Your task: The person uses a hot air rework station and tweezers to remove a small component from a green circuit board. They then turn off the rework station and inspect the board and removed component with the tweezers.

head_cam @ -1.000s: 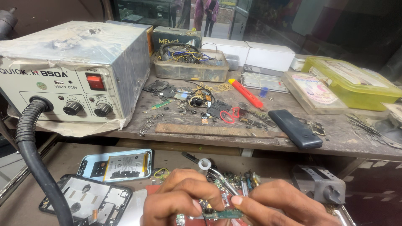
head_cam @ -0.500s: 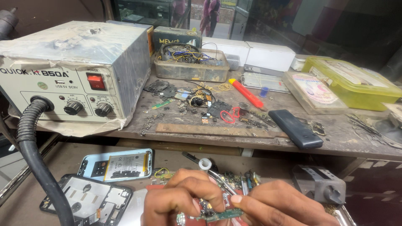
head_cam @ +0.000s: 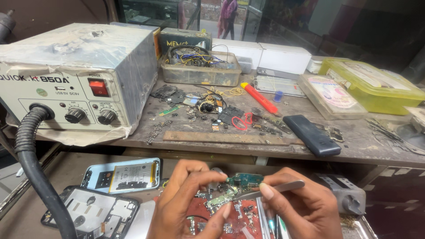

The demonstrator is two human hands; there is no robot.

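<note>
My left hand (head_cam: 188, 203) pinches a small green circuit board (head_cam: 245, 179) between thumb and forefinger, low in the middle of the view. My right hand (head_cam: 301, 206) holds metal tweezers (head_cam: 270, 191) whose tips point left at the board. Under both hands lies a red mat (head_cam: 239, 219) strewn with several small board pieces and parts. Both wrists run out of the bottom edge.
A grey hot-air station (head_cam: 79, 75) with a black ribbed hose (head_cam: 33, 177) stands left. Two opened phone backs (head_cam: 121, 175) lie lower left. The wooden shelf (head_cam: 230, 138) carries a clear parts tray (head_cam: 201, 73), red cutter (head_cam: 260, 98), dark phone (head_cam: 311, 135) and yellow-green box (head_cam: 376, 86).
Both hands have risen in the view with the green board. The tweezers now lie more level, their tips against the board.
</note>
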